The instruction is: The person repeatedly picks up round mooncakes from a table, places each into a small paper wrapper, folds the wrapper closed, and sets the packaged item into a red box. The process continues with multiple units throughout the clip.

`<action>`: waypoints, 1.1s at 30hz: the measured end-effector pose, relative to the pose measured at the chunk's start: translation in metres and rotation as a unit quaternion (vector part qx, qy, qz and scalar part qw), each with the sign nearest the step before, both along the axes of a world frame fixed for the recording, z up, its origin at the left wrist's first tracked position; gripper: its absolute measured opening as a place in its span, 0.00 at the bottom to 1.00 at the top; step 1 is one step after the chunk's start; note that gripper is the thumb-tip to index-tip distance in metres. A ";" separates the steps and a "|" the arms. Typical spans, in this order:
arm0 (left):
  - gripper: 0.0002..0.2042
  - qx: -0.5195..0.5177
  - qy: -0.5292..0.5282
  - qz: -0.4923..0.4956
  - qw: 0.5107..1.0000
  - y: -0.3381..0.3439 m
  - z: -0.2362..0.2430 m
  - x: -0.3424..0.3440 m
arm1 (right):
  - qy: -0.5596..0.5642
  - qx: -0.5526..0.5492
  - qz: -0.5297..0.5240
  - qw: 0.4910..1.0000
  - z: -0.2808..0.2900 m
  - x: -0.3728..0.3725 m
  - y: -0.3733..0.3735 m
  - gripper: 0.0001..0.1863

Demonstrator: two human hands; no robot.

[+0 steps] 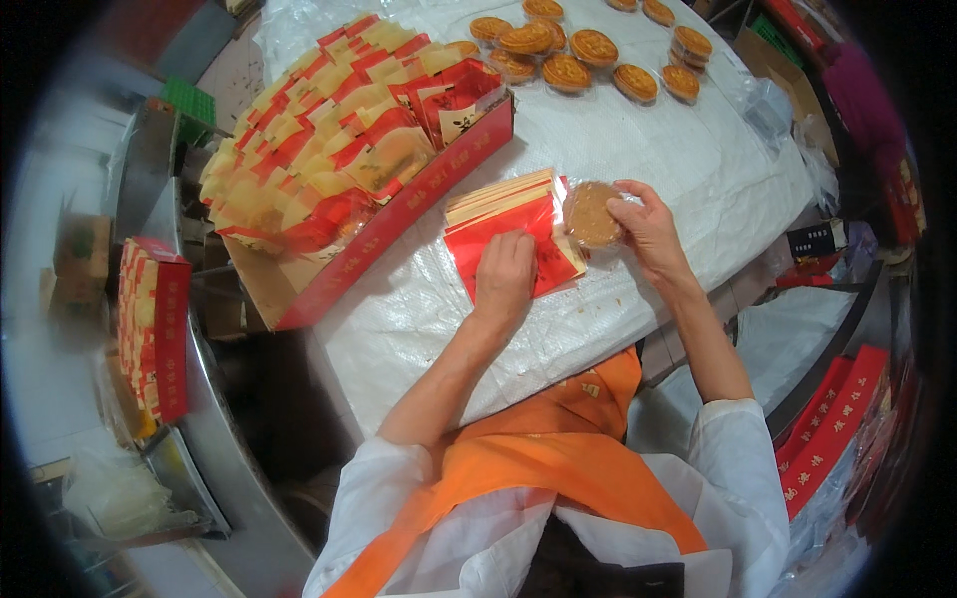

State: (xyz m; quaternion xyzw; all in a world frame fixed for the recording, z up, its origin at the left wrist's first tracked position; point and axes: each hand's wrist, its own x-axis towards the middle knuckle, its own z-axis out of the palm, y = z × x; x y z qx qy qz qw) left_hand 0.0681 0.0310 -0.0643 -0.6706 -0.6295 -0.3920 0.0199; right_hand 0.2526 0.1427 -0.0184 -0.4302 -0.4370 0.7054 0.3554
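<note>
My right hand [655, 239] pinches a flat round pastry [592, 215] by its right edge, thumb on top. Its plain brown face is turned up, and a clear wrapping seems to surround it. The pastry is beside the right edge of a stack of flat cream-and-red packets [501, 199]. On that stack lies my left hand [505, 277], its fingers curled together and pressed on the top red packet [465, 261]. Those fingertips are partly hidden, as is the packet's mouth.
A long red carton [399, 214] full of filled packets stands at the table's left. Several golden round pastries [593, 47] lie at the far side on the white table cover [638, 130]. Another filled red carton [171, 334] is at far left; red carton pieces [835, 429] lie at right.
</note>
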 end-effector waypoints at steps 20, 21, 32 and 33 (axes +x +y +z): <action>0.10 0.004 -0.125 -0.110 0.986 -0.003 0.040 -0.011 | -0.128 0.012 0.127 0.984 0.012 -0.016 -0.002 0.21; 0.10 0.002 -0.120 -0.112 0.986 -0.002 0.041 -0.013 | -0.127 0.017 0.133 0.983 0.012 -0.017 -0.005 0.21; 0.10 0.034 -0.132 -0.173 0.975 -0.007 0.054 -0.019 | -0.085 0.023 0.152 0.984 0.027 -0.019 -0.013 0.20; 0.10 0.032 -0.120 -0.182 0.975 -0.006 0.054 -0.018 | -0.095 0.039 0.146 0.984 0.025 -0.020 -0.014 0.20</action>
